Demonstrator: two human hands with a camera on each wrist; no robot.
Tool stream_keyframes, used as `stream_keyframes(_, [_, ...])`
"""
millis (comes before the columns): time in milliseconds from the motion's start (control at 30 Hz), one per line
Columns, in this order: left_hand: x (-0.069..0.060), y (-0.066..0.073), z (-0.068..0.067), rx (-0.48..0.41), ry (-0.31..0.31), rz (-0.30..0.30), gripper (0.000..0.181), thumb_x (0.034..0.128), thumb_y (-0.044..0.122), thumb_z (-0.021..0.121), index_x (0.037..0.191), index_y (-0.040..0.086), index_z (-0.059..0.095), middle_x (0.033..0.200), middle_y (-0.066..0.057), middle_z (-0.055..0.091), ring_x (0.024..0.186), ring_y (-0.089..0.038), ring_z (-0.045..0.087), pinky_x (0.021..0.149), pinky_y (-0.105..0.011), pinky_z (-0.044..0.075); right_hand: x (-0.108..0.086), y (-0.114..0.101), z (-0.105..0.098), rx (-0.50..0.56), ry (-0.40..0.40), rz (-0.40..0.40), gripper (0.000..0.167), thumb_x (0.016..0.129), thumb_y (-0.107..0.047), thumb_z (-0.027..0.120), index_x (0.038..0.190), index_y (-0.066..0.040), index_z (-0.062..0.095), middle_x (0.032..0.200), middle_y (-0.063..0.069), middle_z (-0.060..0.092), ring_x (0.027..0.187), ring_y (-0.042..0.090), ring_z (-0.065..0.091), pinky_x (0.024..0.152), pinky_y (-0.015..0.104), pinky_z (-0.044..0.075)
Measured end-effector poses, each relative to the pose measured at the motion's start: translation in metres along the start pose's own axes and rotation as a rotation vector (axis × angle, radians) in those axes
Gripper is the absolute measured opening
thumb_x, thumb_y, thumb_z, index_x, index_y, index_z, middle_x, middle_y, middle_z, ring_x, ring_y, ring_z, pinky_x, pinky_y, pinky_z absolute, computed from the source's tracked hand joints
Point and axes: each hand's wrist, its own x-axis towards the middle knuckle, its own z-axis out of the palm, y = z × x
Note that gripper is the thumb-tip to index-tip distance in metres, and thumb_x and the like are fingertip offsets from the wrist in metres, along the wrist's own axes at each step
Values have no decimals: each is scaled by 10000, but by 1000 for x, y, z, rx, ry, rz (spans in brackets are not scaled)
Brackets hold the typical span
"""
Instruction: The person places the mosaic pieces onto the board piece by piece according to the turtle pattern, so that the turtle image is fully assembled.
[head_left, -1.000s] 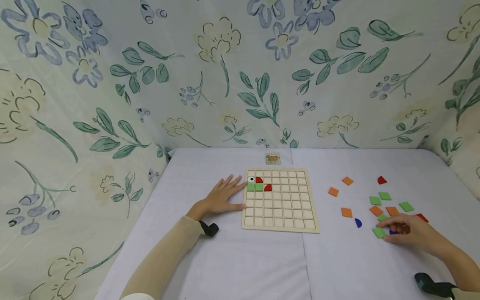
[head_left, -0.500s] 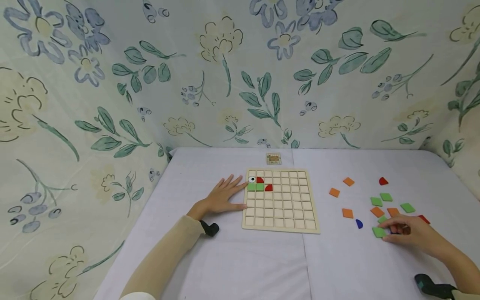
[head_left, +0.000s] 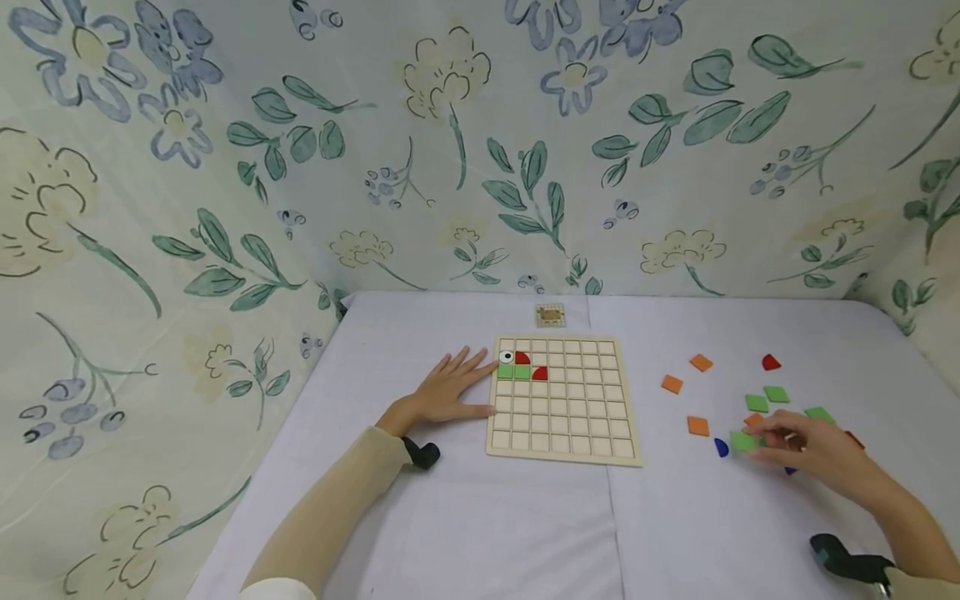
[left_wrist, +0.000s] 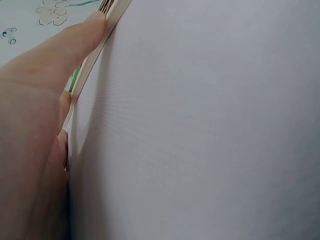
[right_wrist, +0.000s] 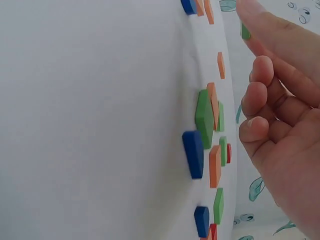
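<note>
The left hand lies spread against the board, centre frame, seemingly steadying it; lower right, the right hand pinches a green tile.

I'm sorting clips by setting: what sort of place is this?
Probably a small screened-off indoor workspace, though the wider room isn't shown: a white-covered table, a floral backdrop, and a gridded board with loose tiles nearby.

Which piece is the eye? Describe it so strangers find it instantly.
Find the wooden grid board. In its leftmost column, second row from the top, sits the eye piece. It alone is white with a black dot; the green piece below and red piece to its right are plain.
</note>
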Motion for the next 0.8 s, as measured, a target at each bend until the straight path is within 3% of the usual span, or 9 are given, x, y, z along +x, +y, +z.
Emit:
stream_keyframes(167, [3,-3,4,8,0,-5,922,844,830,438,1596,399,123,1664,89,-22,1513,-213,-120,1196,-471,-85,11,-11,5,26,32,-58,286,776,-48,842,1034,-26,721,758,-39,465,689,93,461,522,225,418])
stream_keyframes(367, [2,0,3,-4,1,11,927,848,826,439,1601,377,138,1670,61,3,1518,-237,-92,1200,-487,-63,22,-27,9,16,18,-32,286,811,-85,826,1068,-39,710,790,-4,475,701,105,470,526,222,432])
stream_keyframes(800, [1,0,1,-2,10,0,926,850,817,451,1602,372,144,1670,62,2,1520,-245,-89,1199,-481,-75,55,-54,26,48,15,-105,250,815,-6,799,1045,-14,702,778,6,476,688,124,473,522,224,425])
